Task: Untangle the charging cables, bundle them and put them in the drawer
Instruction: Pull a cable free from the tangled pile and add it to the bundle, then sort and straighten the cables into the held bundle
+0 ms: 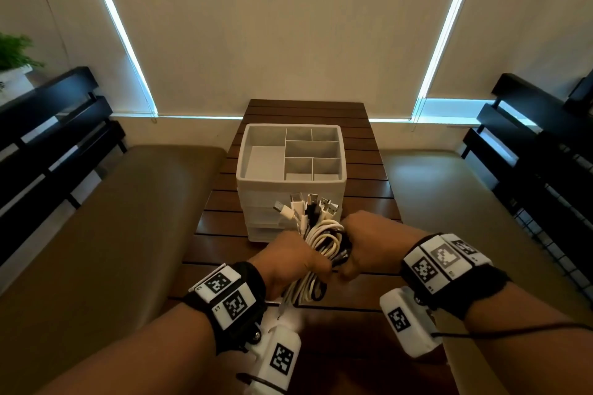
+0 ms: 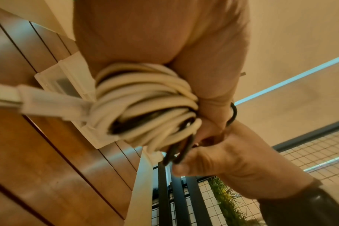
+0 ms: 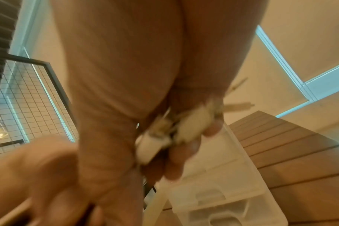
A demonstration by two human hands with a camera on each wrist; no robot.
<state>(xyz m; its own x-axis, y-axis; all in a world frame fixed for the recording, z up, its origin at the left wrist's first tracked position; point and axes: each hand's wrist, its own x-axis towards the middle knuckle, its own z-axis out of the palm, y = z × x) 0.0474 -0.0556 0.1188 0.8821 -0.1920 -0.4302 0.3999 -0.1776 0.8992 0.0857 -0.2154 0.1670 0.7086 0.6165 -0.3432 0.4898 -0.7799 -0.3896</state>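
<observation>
Right up close, both hands are locked on the work: the left hand (image 1: 293,261) has its fingers curled tight round the lower half of a fat coil of white and black rubbery charging cables (image 1: 322,242), and the right hand (image 1: 361,244) is curled in on the other flank, pinching what looks like a thin black band (image 2: 233,113) at the waist of the coil, though the right wrist view is too blurred to settle that. So neither grip is slack; both are closed on the bundle, held in the air just above the near end of the dark slatted wooden surface (image 1: 369,205). This thing will be light and floppy, springy in its loops and a bit slick on the jackets, so my read is the middle of the coil is the place to hold, where all the strands cross, not the loose ends. Look at it: mostly cream-white strands with a few black ones buried inside, loops hanging below the fists, and a fan of USB plugs (image 1: 309,204) sticking up past the knuckles. Just beyond the plugs stands the pale grey plastic drawer organiser (image 1: 244,154), its top tray split into open compartments, the drawer fronts below facing the hands. Farther back, drawn blinds.
</observation>
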